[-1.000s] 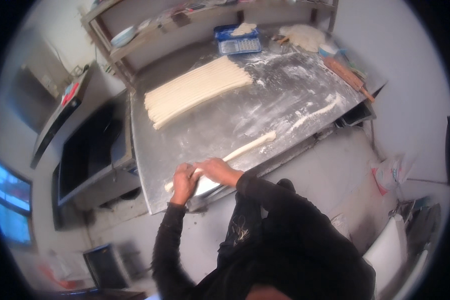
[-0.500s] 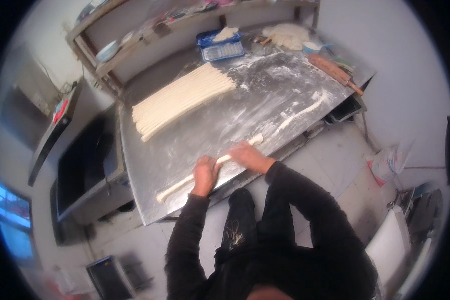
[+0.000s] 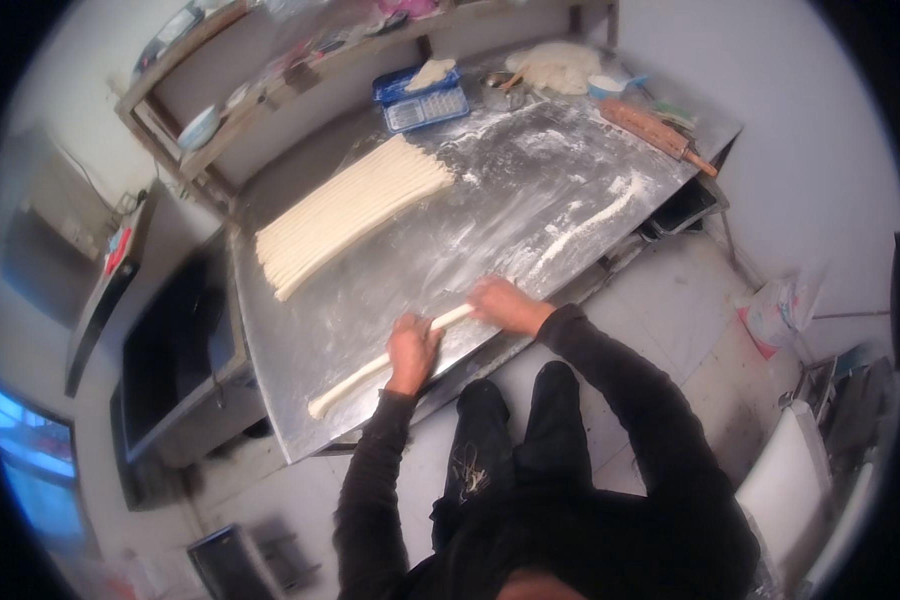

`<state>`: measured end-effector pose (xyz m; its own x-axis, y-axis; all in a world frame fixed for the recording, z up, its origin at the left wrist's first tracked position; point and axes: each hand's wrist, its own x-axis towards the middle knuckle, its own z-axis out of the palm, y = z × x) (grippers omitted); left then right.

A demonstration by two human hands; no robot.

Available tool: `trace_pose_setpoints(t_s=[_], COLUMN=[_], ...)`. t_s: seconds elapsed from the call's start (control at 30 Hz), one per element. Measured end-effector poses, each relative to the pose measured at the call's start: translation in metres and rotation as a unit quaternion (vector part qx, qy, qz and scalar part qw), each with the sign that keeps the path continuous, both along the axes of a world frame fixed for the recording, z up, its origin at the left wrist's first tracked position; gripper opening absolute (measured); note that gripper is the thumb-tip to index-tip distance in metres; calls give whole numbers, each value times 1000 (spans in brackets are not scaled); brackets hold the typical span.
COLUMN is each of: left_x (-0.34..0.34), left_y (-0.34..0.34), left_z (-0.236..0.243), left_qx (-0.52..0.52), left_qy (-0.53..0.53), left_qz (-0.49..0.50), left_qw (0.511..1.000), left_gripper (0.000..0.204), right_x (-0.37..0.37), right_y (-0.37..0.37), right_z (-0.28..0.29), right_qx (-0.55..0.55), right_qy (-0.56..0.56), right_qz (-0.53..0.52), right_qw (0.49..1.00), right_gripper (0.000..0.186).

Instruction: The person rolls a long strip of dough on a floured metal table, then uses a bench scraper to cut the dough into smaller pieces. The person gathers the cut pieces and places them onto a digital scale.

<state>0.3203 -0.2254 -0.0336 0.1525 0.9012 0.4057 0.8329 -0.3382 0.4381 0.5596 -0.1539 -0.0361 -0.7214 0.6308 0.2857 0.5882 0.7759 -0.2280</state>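
Along the near edge of the metal table [image 3: 390,285] lies a long, thin rope of pale dough [image 3: 350,386]. My left hand [image 3: 412,352] is closed around its middle, thumb toward the right. Farther right, my right hand [image 3: 506,305] has its fingers curled over the rope's right end, which is hidden beneath it. A short stretch of the rope shows between both hands. Beyond them, toward the far left, many similar dough strips [image 3: 350,210] lie side by side in a slanted block.
A floury rolling pin [image 3: 650,132] rests near the right edge. At the back are a blue tray [image 3: 425,108], a metal pot [image 3: 502,92], a large dough mass [image 3: 560,68] and a small bowl [image 3: 606,86]. A wooden shelf [image 3: 260,110] runs behind; loose flour streaks the tabletop.
My right hand has shifted slightly right along the rope and now covers its right end, which stuck out before. My left hand stays on the rope. The whole view has tilted a little.
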Motion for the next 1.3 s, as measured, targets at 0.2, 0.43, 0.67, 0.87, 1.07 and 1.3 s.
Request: trace_pose_setpoints(t_s=[0.2, 0.43, 0.67, 0.87, 1.07, 1.3], left_x=[12, 19, 82, 51, -10, -68], left_y=[1, -1, 36, 20, -14, -44], left_z=[8, 4, 4, 1, 7, 12], left_qx=[-6, 22, 8, -11, -7, 16], left_qy=[-40, -16, -26, -13, -9, -15], left_qz=[-3, -15, -84, -65, -34, -10], left_qw=[999, 1000, 996, 998, 999, 1000], left_gripper=[25, 25, 25, 22, 22, 19], right_x=[-10, 80, 79, 73, 74, 57], right_y=[7, 4, 22, 19, 23, 20], right_z=[-42, 1, 22, 23, 21, 14], right_qx=[31, -66, -78, -61, -52, -32], right_qy=[126, 97, 18, 5, -25, -142], right_qz=[14, -78, -51, -62, -53, -81], right_qw=[991, 990, 995, 996, 997, 986], right_gripper=[36, 27, 23, 18, 16, 19])
